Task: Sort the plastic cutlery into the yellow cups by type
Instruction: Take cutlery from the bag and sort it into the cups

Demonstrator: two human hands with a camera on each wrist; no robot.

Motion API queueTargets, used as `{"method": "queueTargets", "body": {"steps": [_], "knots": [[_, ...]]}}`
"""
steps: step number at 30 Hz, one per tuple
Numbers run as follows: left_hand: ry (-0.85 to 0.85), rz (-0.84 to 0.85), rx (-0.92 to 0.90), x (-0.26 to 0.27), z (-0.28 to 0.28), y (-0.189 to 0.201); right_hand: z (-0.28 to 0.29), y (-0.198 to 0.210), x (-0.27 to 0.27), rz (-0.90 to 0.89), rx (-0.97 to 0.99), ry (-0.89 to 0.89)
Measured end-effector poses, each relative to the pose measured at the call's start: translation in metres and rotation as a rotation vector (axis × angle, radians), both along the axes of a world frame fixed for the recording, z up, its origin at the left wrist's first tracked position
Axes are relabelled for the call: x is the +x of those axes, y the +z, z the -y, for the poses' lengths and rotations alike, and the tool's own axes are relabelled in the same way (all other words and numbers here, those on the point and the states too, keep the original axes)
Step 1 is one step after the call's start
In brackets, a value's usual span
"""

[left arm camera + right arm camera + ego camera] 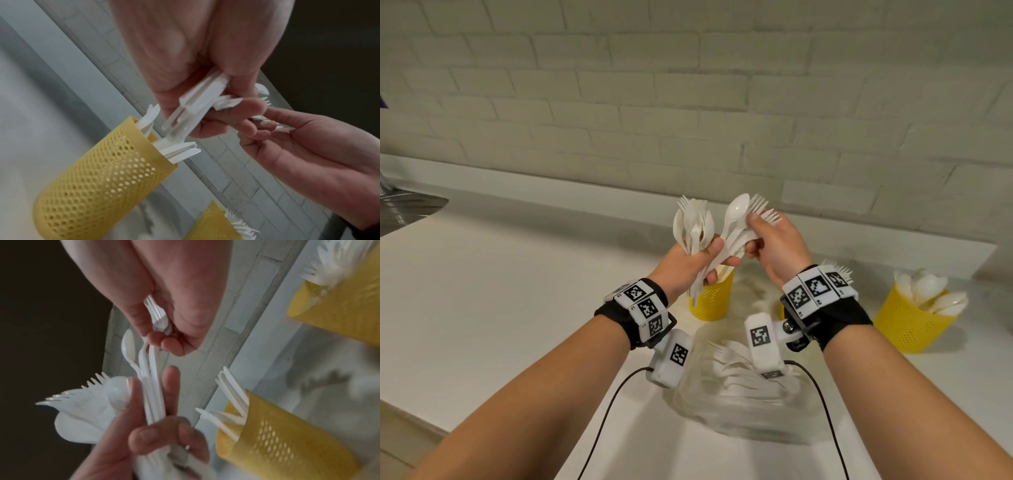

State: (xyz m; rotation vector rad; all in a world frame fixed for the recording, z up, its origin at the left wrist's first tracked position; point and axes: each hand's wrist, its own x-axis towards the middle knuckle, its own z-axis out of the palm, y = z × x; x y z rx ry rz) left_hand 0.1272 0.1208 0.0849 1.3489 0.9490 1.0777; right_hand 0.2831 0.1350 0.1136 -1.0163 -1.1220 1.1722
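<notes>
My left hand (693, 260) grips a bundle of white plastic forks and spoons (693, 224) by the handles, heads up, above the counter. My right hand (774, 240) pinches a fork (157, 316) near its head, among a spoon (736, 210) and other pieces leaning out of that bundle. Below the hands a yellow mesh cup (711, 297) holds knives (232, 392). A second yellow cup (912, 317) at the right holds spoons. A third yellow cup (337, 305) with forks is mostly hidden behind my right wrist in the head view.
A clear plastic container (743, 394) with more white cutlery sits on the white counter (517, 291) near me, under the wrist cameras. A brick wall (688, 102) backs the counter. A metal sink edge (404, 205) shows at far left.
</notes>
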Motion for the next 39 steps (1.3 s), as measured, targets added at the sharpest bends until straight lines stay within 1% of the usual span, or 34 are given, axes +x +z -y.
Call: {"method": "queueTargets", "body": {"steps": [2,3,4,5,6,8,9,10,12,14,17,19,22,24,28,30,32,35,37,39], "knots": [[-0.002,0.015,0.004,0.003,-0.001,0.001,0.004,-0.002,-0.001,-0.187,-0.055,0.047],[-0.012,0.024,0.010,0.005,-0.001,0.001,0.005,-0.005,-0.001,-0.249,-0.077,0.083],[-0.027,0.035,0.010,0.006,0.000,0.002,0.007,-0.008,-0.001,-0.251,-0.084,0.110],[-0.043,0.045,0.002,0.007,0.001,0.003,0.008,-0.010,-0.001,-0.205,-0.084,0.116],[-0.056,0.056,-0.020,0.007,0.002,0.003,0.009,-0.010,-0.001,-0.117,-0.077,0.092],[-0.071,0.057,-0.067,0.007,0.004,0.004,0.011,-0.003,0.000,0.087,-0.034,-0.005],[-0.068,0.046,-0.080,0.007,0.004,0.004,0.012,0.002,0.002,0.144,0.003,-0.072],[-0.062,0.039,-0.087,0.007,0.004,0.004,0.012,0.007,0.003,0.158,0.047,-0.142],[-0.033,0.037,-0.084,0.007,0.003,0.004,0.014,0.018,0.007,0.080,0.118,-0.233],[0.014,0.019,-0.058,0.009,0.003,0.004,0.019,0.026,0.006,0.001,0.168,-0.213],[0.066,-0.042,-0.006,0.018,0.002,0.004,0.028,0.028,-0.007,0.155,0.140,-0.074],[0.087,-0.045,0.007,0.026,0.003,0.004,0.032,0.023,-0.020,0.245,0.107,-0.014],[0.077,-0.048,0.033,0.032,0.003,0.003,0.032,0.016,-0.028,0.358,0.170,-0.090],[0.074,-0.053,0.027,0.031,0.003,0.003,0.033,0.019,-0.027,0.363,0.200,-0.113],[0.039,-0.063,0.005,0.032,0.004,0.003,0.032,0.035,-0.018,0.264,0.208,-0.116],[0.033,-0.068,-0.009,0.032,0.005,0.002,0.030,0.046,-0.010,0.189,0.265,-0.166],[0.029,-0.075,-0.020,0.031,0.005,0.001,0.029,0.056,-0.001,0.151,0.343,-0.246],[0.020,-0.077,-0.021,0.031,0.005,0.002,0.026,0.060,0.010,0.156,0.385,-0.306],[0.014,-0.077,-0.018,0.032,0.004,0.003,0.023,0.054,0.014,0.174,0.353,-0.261],[0.002,-0.079,-0.020,0.033,0.003,0.004,0.021,0.046,0.014,0.273,0.319,-0.179]]}}
